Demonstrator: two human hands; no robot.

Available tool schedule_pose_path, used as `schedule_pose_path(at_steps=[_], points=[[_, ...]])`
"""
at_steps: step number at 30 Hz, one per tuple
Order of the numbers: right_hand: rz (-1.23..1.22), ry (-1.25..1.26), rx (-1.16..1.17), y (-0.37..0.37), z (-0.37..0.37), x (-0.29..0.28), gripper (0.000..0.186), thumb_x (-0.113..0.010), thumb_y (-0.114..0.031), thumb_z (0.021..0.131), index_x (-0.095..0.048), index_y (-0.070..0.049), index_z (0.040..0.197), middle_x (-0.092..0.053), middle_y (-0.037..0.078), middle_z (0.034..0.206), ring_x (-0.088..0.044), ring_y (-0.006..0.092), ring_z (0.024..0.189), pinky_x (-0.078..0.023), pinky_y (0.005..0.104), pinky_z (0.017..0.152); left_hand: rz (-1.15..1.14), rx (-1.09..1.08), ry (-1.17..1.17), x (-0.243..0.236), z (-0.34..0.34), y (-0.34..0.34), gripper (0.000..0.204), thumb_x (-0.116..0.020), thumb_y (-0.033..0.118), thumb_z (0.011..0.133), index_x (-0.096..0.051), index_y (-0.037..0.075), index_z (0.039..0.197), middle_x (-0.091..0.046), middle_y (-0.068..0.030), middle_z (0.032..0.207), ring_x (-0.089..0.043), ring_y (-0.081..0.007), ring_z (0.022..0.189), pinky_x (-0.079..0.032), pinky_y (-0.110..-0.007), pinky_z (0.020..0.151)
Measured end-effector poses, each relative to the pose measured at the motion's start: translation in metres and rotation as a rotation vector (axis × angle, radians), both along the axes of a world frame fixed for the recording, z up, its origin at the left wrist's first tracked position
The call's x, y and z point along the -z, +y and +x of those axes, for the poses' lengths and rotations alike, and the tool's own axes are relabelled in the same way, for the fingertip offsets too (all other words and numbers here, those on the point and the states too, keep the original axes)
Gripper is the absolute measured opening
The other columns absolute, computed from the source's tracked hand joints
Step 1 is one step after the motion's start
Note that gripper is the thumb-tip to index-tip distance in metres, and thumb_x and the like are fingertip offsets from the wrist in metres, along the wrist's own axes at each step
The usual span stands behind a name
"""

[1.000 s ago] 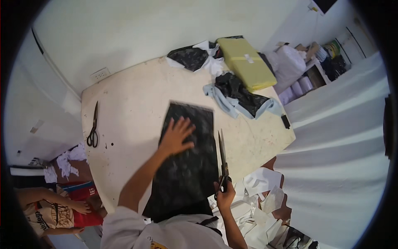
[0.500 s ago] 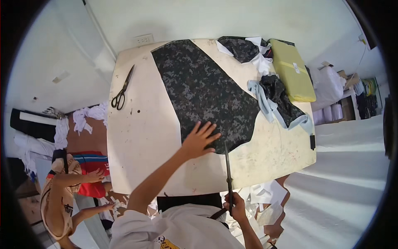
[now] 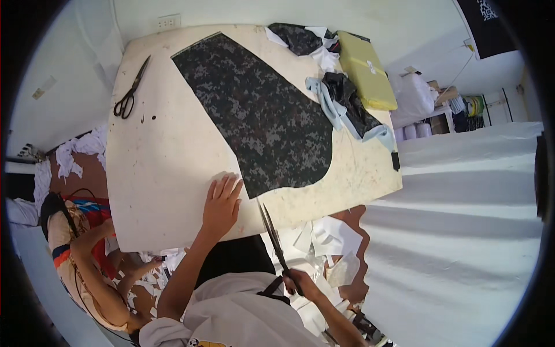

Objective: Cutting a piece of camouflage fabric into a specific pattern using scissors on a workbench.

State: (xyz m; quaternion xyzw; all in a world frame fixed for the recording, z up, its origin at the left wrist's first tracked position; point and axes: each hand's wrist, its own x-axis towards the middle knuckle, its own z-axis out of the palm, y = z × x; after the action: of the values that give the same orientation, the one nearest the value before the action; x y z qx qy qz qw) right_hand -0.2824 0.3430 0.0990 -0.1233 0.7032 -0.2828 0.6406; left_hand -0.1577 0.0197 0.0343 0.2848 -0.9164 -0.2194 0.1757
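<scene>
A dark camouflage cloth panel (image 3: 260, 115) lies flat on the pale table (image 3: 156, 179), its lower corner pointing toward me. My left hand (image 3: 222, 205) rests palm down on the tabletop just left of that corner, fingers stretched and holding nothing. Past the near table edge, my right hand (image 3: 300, 283) grips the handles of a pair of scissors (image 3: 272, 234). Their long blades point up and slightly left, parted a little, with the tips close to the cloth corner. A second pair of black scissors (image 3: 132, 91) lies at the far left.
At the far right stand a yellow wrapped package (image 3: 367, 69) and crumpled dark and light-blue fabric (image 3: 347, 101). Camouflage and white scraps (image 3: 296, 38) lie beside it. Another person (image 3: 87, 260) is low at the left. White pieces (image 3: 335, 237) lie on the floor; a white curtain (image 3: 457, 196) hangs right.
My view has shifted right and down. My left hand has gone from the cloth to the tabletop on its left. The cloth has turned slightly, and the scissors have drawn back from its edge.
</scene>
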Motion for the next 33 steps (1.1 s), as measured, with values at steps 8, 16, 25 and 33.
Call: schedule_pose_path(at_steps=[8,16,25,33], points=[[-0.054,0.004,0.039,-0.084,0.008,0.019,0.042,-0.071,-0.042,0.091,-0.052,-0.008,0.075,-0.049,-0.002,0.061,-0.048,0.0079,0.055,-0.040,0.0260,0.051,-0.019,-0.058,0.006,0.002,0.013,0.017,0.048,-0.056,0.018,0.092,-0.051,0.007,0.138,-0.039,-0.0136,0.151,-0.031,-0.0321,0.143,-0.023,-0.051,0.119],[-0.039,0.099,0.017,-0.091,0.008,0.020,0.043,-0.075,-0.042,0.087,-0.056,-0.007,0.072,-0.052,-0.002,0.057,-0.051,0.0077,0.050,-0.040,0.0242,0.048,0.033,-0.044,0.012,0.004,0.015,0.019,0.047,-0.055,0.016,0.093,-0.050,0.005,0.138,-0.037,-0.0161,0.153,-0.028,-0.0349,0.145,-0.020,-0.053,0.120],[0.024,0.134,-0.009,-0.084,0.015,0.018,0.039,-0.074,-0.039,0.089,-0.059,-0.006,0.074,-0.055,-0.001,0.058,-0.054,0.0080,0.051,-0.040,0.0242,0.048,0.003,-0.052,0.066,0.006,0.015,0.020,0.043,-0.059,0.010,0.088,-0.060,0.012,0.131,-0.040,-0.0204,0.149,-0.030,-0.0375,0.143,-0.021,-0.055,0.119],[-0.023,0.121,0.004,-0.092,0.009,0.020,0.050,-0.075,-0.051,0.084,-0.059,-0.005,0.073,-0.053,-0.001,0.059,-0.052,0.0084,0.052,-0.042,0.0257,0.050,-0.007,-0.047,0.109,0.013,0.018,0.022,0.034,-0.063,0.009,0.086,-0.066,0.010,0.120,-0.046,-0.0210,0.141,-0.036,-0.0393,0.139,-0.025,-0.058,0.117]])
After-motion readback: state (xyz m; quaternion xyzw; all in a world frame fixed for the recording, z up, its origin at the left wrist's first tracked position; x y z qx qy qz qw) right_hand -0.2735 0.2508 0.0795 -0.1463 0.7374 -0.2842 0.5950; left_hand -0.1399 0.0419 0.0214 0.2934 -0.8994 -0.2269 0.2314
